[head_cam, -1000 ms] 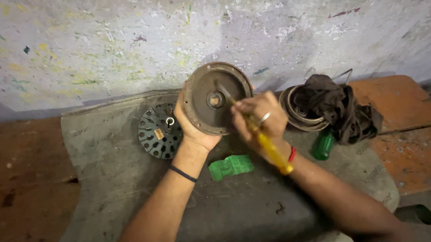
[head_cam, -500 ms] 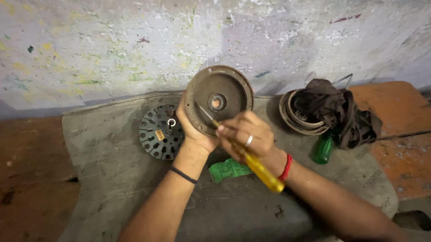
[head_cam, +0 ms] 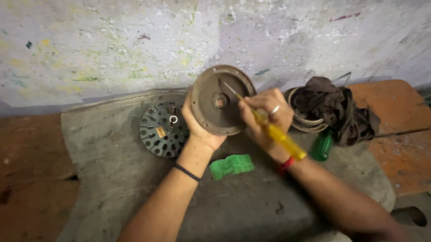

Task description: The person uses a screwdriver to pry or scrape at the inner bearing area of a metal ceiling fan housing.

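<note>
On the grey worktop [head_cam: 127,180] at frame centre, we tilt the round metal cover [head_cam: 221,99] upright with our left hand [head_cam: 198,130] clamped on its lower rim so its face meets the yellow-handled screwdriver [head_cam: 272,132], gripped tight by our right hand [head_cam: 266,115].

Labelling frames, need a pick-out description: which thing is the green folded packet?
Start at the grey stone slab below the paint-flecked wall. Between the two forearms, just under the round metal cover held by the left hand, lies the green packet. It is flat and folded, unlike the upright green bottle nearby.
</note>
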